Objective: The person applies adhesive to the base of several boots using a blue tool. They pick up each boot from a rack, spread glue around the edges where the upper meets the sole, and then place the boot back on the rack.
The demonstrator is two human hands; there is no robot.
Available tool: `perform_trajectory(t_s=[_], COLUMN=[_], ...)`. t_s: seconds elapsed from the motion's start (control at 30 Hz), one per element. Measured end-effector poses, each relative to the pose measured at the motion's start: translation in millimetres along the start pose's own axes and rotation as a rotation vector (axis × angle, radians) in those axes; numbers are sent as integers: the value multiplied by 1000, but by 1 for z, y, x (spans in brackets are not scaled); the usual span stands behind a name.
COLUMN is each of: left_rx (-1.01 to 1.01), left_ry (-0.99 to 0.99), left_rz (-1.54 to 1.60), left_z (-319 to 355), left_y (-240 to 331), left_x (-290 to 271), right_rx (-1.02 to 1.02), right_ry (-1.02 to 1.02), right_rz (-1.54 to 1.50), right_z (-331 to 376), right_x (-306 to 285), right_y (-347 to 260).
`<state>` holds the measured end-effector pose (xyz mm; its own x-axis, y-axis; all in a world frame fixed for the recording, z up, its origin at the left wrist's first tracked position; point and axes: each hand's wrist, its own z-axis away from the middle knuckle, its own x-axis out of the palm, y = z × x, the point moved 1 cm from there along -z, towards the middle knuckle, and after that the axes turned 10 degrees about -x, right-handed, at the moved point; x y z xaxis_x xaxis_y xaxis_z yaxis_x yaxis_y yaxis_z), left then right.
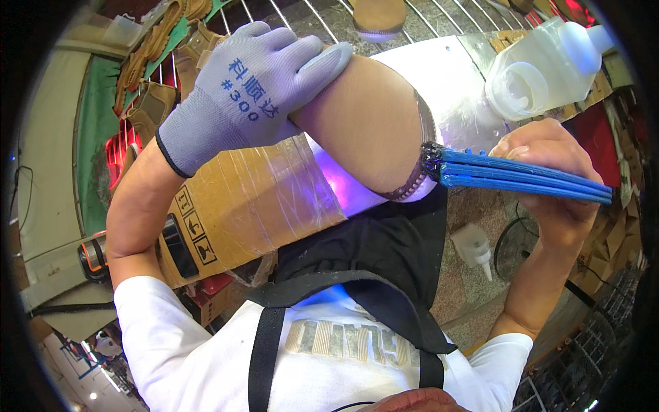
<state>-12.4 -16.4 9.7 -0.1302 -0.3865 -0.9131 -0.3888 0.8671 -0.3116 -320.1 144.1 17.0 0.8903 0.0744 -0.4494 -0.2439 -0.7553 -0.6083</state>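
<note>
My left hand (257, 93), in a grey-lavender knit glove, is closed on one end of a tan shoe (367, 123), its flat underside facing up. A dark, stitched-looking edge runs round the shoe's rounded end. My bare right hand (549, 154) grips a blue brush (522, 177), which looks like several blue handles side by side. Its short, dark, wet-looking bristles touch the stitched edge on the shoe's right side. Beneath the shoe lies a shiny, pale metal plate (449, 75). Part of the fingers of my left hand is hidden behind the shoe.
A translucent plastic jug (542, 72) with a cut opening stands at the far right. Taped cardboard (264, 199) covers the near left, a dark flat device (180, 245) on it. Tan shoes (147, 113) line a rack at left; another (379, 17) is at the back. A nozzle bottle (473, 248) is low right.
</note>
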Motion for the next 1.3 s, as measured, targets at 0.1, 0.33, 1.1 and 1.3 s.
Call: perform_trajectory(t_s=[0.1,0.33,1.1,1.3], left_rx=[-26,-61,-427,-423], left_ry=[-65,-88,-640,-672], left_rz=[21,118,534,688], left_z=[-1,-6,-26,-24], left_y=[-1,1,11,6], left_x=[-1,-3,-22,-12], right_rx=[1,68,79,92], right_ry=[-18,17,101,95], right_rz=[151,281,568,511], right_z=[-2,-4,-8,-12], right_x=[1,9,41,47], right_y=[-11,-31,-41,-41])
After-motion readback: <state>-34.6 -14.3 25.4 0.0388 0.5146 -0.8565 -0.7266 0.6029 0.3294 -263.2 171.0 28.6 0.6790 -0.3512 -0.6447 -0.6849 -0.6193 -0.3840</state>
